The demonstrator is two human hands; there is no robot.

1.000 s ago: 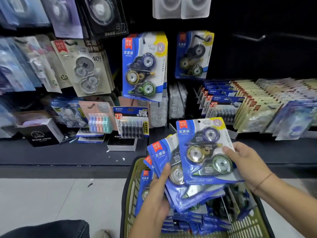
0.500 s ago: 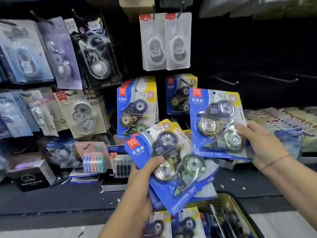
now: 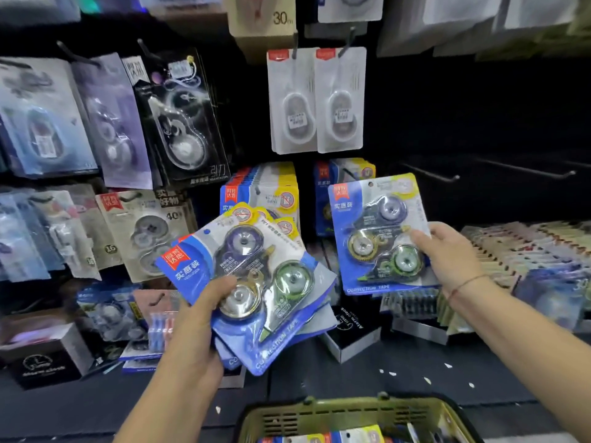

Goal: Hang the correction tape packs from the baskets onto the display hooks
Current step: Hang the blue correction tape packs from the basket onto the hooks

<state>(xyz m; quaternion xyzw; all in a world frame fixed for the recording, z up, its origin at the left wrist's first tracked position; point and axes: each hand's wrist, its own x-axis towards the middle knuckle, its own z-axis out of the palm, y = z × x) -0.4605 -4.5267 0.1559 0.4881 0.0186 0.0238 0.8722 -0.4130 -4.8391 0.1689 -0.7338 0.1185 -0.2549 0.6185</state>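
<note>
Now: right grip [image 3: 447,254] pinches a single pack [image 3: 380,235] at its right edge, thumb on the blister front. The card is upright, with the hang hole at the top, away from the grip. Left grip [image 3: 204,318] holds a fanned, tilted stack of packs [image 3: 256,282], thumb across the top blister.

Judgement: packs are light, the card thin and bendy, the blister stiff and glossy (probably slippery under a thumb). Best hold is low on the card edge beside the blister, keeping the hole free for a display hook [image 3: 428,174]; bare hooks stand up and right of the right grip.

Hung packs [image 3: 262,193] sit between the grips, further back. Basket [image 3: 351,410] is below both grips, with more packs inside.
</note>
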